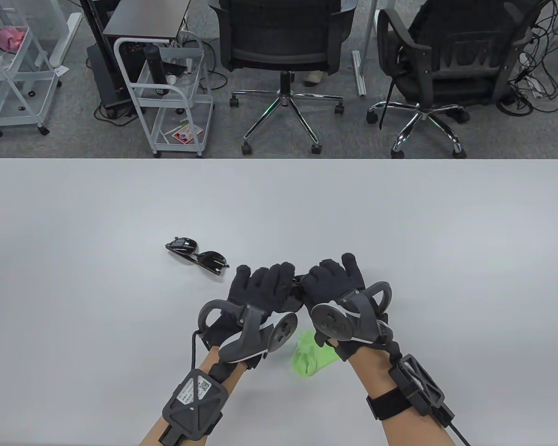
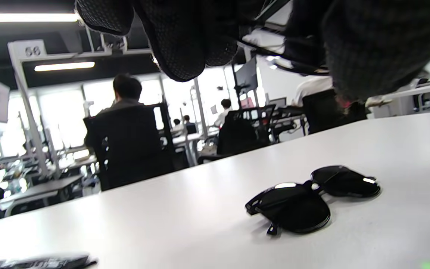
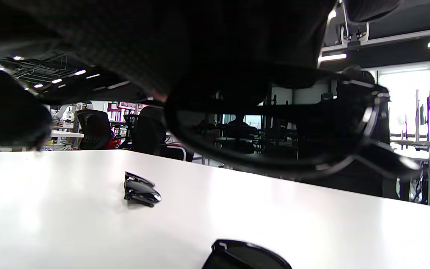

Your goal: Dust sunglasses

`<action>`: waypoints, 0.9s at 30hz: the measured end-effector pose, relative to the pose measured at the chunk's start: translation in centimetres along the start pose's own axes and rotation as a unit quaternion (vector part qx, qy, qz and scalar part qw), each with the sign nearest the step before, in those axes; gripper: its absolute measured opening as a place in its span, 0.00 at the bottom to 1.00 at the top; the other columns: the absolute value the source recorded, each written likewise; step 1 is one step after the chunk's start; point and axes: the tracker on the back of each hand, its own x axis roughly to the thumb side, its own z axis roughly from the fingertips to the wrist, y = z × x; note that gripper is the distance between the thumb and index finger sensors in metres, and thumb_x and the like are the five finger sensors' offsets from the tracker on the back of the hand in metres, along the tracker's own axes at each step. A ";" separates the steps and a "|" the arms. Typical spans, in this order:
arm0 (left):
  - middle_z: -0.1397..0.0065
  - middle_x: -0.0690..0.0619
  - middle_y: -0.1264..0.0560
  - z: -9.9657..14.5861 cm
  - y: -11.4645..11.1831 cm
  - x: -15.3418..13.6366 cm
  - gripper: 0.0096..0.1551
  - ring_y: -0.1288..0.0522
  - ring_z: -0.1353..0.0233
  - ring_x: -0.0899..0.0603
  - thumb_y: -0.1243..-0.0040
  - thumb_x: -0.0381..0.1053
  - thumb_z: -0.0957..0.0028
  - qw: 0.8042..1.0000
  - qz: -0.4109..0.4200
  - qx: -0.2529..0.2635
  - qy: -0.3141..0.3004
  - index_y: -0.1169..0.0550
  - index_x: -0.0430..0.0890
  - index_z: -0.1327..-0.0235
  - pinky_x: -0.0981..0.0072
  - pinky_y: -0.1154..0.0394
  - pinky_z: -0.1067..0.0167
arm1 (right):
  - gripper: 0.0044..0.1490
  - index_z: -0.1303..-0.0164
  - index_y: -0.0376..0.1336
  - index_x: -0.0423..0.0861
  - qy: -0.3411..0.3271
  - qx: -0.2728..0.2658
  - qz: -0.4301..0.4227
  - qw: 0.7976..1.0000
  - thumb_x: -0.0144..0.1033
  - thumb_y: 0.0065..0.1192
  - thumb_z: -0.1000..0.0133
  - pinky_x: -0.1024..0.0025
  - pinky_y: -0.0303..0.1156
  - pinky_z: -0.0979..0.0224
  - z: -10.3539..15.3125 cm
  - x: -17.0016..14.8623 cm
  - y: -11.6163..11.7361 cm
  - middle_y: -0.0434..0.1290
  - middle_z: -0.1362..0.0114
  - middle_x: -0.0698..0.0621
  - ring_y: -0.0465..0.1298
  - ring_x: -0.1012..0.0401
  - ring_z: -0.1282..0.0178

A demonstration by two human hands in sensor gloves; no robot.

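Sunglasses with black plastic frames and dark lenses [image 3: 274, 127] sit lifted off the white table [image 1: 446, 223], held between your two hands near its 6 o'clock edge. Your left hand [image 1: 260, 290] and right hand [image 1: 332, 278] both have their gloved fingers curled round the pair, knuckles nearly touching. Expect a light, stiff thing with slick lenses that smear and thin hinges that could bend, so you would do best to grip the rims and bridge rather than the arms. A second pair of black sunglasses [image 1: 197, 257] lies folded on the table at about 10 o'clock from your hands. A crumpled lime-green cleaning cloth [image 1: 312, 355] rests just below your hands, at 6 o'clock. Readable writing is scarce: a sign behind reads "56" [image 2: 32, 50]; the wrist-unit labels are too small.
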 end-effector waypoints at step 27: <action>0.17 0.57 0.38 -1.0 -3.9 -6.7 0.58 0.33 0.17 0.39 0.38 0.76 0.66 0.981 0.090 -0.114 0.128 0.42 0.57 0.22 0.39 0.39 0.24 | 0.23 0.49 0.79 0.49 0.239 0.183 0.056 0.952 0.40 0.79 0.54 0.30 0.55 0.29 3.7 -16.7 6.6 0.79 0.31 0.45 0.73 0.41 0.27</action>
